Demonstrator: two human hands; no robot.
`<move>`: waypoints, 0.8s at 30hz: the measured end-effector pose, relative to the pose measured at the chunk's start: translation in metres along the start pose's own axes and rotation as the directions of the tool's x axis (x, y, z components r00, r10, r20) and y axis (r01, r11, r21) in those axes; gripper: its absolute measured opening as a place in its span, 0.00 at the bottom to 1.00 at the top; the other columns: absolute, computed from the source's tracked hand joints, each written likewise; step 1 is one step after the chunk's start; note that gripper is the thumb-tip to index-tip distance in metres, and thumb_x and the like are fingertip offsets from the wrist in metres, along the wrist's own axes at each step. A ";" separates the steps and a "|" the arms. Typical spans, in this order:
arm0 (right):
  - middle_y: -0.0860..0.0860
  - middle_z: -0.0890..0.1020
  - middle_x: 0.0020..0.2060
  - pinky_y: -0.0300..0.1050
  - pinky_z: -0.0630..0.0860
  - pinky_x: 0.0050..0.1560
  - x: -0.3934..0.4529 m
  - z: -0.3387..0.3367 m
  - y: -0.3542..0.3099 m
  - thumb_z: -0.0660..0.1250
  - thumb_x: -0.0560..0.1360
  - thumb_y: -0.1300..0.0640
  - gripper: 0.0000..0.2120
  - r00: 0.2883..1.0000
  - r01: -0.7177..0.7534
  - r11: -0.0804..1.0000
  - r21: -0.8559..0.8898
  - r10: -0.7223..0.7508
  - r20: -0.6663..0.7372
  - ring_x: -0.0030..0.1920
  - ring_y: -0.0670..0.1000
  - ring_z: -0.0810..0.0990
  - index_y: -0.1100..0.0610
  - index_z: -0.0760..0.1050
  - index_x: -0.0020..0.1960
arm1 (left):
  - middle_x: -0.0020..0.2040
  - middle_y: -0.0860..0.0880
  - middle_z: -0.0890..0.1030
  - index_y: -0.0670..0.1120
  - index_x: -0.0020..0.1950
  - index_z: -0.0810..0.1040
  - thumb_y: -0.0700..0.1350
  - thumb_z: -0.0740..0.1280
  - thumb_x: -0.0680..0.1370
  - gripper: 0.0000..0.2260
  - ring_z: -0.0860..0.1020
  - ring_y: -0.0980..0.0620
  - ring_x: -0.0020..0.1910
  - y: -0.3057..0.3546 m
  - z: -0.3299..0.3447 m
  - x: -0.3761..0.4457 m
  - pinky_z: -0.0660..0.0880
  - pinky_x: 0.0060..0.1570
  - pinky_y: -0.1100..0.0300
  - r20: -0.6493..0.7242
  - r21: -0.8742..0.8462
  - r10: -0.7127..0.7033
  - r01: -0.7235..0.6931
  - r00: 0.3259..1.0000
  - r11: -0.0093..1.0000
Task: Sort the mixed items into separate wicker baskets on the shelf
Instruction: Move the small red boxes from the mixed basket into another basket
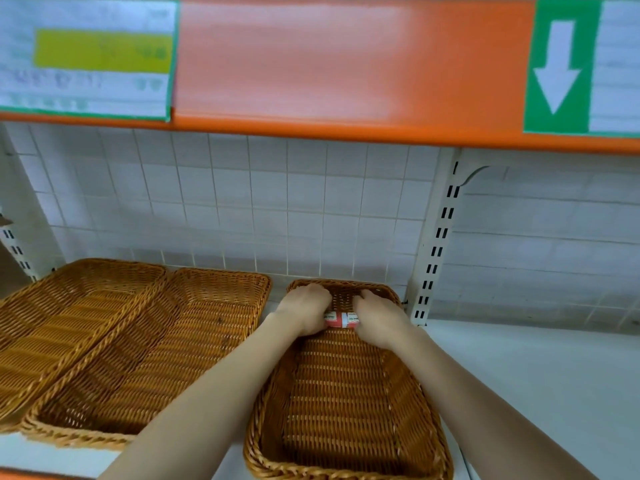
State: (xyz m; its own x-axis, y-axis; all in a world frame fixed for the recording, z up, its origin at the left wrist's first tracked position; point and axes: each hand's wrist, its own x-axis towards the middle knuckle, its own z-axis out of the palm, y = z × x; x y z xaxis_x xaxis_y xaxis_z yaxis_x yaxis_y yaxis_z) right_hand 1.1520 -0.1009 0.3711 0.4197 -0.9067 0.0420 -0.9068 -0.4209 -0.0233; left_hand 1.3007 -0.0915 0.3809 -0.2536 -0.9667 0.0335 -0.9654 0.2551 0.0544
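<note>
Three brown wicker baskets stand on a white shelf. Both my hands reach into the far end of the right basket [349,393]. My left hand [306,308] and my right hand [379,318] each grip one end of a small red-and-white packet [341,319] lying low against the basket's floor. Only the packet's middle shows between my fingers. The middle basket [156,358] and the left basket [59,323] hold nothing that I can see.
An orange shelf edge [329,74] with a white price label [86,57] and a green arrow sign [557,67] hangs overhead. A white wire grid backs the shelf. A slotted upright [436,244] stands right of the basket, with bare white shelf [536,375] beyond.
</note>
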 end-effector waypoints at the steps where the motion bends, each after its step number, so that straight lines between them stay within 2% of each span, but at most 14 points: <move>1: 0.55 0.73 0.58 0.44 0.73 0.47 -0.001 0.000 0.000 0.63 0.77 0.58 0.16 1.000 0.002 1.000 0.005 -0.002 -0.001 0.53 0.54 0.76 0.59 0.71 0.63 | 0.57 0.46 0.77 0.44 0.58 0.77 0.44 0.67 0.76 0.12 0.76 0.46 0.56 -0.001 0.000 -0.001 0.74 0.56 0.53 0.000 0.002 0.003 -0.003 1.000 1.000; 6: 0.54 0.74 0.54 0.46 0.75 0.47 -0.004 -0.001 0.001 0.65 0.75 0.57 0.15 1.000 0.004 1.000 0.016 -0.005 0.022 0.51 0.54 0.76 0.59 0.72 0.61 | 0.52 0.48 0.78 0.46 0.54 0.77 0.48 0.69 0.74 0.10 0.76 0.48 0.51 -0.003 0.004 -0.001 0.75 0.50 0.55 -0.005 0.000 0.007 -0.007 1.000 1.000; 11: 0.54 0.74 0.54 0.45 0.73 0.44 -0.006 -0.003 0.001 0.65 0.75 0.55 0.16 0.999 0.018 1.000 0.004 -0.018 0.045 0.50 0.53 0.76 0.58 0.72 0.61 | 0.51 0.50 0.78 0.48 0.53 0.78 0.51 0.69 0.74 0.11 0.76 0.49 0.51 -0.004 0.004 -0.001 0.75 0.50 0.56 -0.002 0.003 0.014 -0.014 1.000 1.000; 15: 0.53 0.74 0.54 0.45 0.73 0.44 -0.008 -0.005 0.000 0.65 0.74 0.55 0.16 0.997 0.029 0.999 -0.015 -0.028 0.069 0.51 0.54 0.76 0.58 0.71 0.60 | 0.51 0.50 0.79 0.48 0.53 0.78 0.52 0.70 0.74 0.12 0.76 0.49 0.51 -0.004 0.003 -0.002 0.74 0.48 0.56 0.003 0.012 0.014 -0.014 1.000 1.000; 20: 0.54 0.74 0.55 0.45 0.68 0.42 -0.011 -0.007 -0.003 0.64 0.75 0.55 0.17 0.996 0.035 0.999 -0.033 -0.032 0.085 0.53 0.54 0.75 0.59 0.70 0.62 | 0.50 0.50 0.79 0.48 0.53 0.78 0.51 0.69 0.74 0.11 0.77 0.50 0.50 -0.002 0.001 -0.004 0.73 0.47 0.57 0.011 0.022 0.013 -0.013 1.000 1.000; 24: 0.54 0.72 0.57 0.45 0.69 0.43 -0.010 -0.011 -0.004 0.64 0.74 0.52 0.21 0.993 0.032 0.999 -0.022 -0.029 0.115 0.54 0.54 0.74 0.58 0.68 0.65 | 0.49 0.49 0.78 0.47 0.52 0.77 0.51 0.68 0.74 0.11 0.76 0.49 0.48 -0.001 -0.001 -0.005 0.72 0.44 0.58 0.036 0.041 0.032 -0.033 0.999 0.999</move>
State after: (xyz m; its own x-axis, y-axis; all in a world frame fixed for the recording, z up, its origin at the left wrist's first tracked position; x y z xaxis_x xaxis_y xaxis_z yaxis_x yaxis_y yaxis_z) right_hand 1.1515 -0.0901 0.3815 0.4473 -0.8914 -0.0727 -0.8938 -0.4485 0.0004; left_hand 1.3025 -0.0869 0.3821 -0.2862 -0.9582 -0.0007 -0.9581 0.2862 0.0123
